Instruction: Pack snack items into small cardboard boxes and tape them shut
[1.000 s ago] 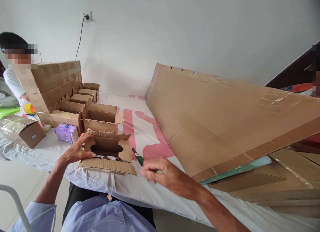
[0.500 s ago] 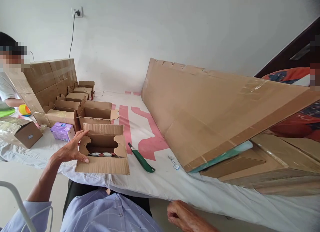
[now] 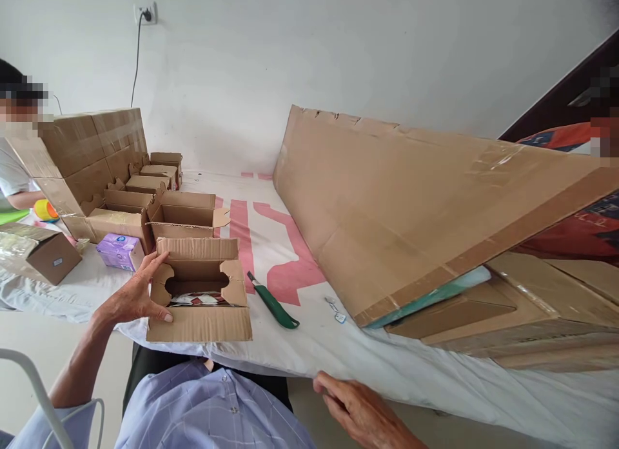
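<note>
My left hand (image 3: 133,295) grips the left side of a small open cardboard box (image 3: 198,324), thumb on the near flap and fingers at the back left corner. Down inside the box lie some flat printed packets (image 3: 200,299), partly hidden by the walls. Just right of the box a green-handled knife (image 3: 275,305) rests on the white cloth. My right hand (image 3: 355,404) hovers by the table's front edge, fingers loosely bent and apart, with nothing visible in them.
Behind the box stand more open cardboard boxes (image 3: 186,231) and a stack of taped cartons (image 3: 80,142). A purple tissue pack (image 3: 120,251) sits to the left. A large cardboard sheet (image 3: 396,197) leans on the right. Another person's arm (image 3: 24,199) shows at far left.
My right hand has risen slightly and its fingers have loosened from a closer curl. My left hand stays on the box, which has barely moved. The view has tilted slightly.
</note>
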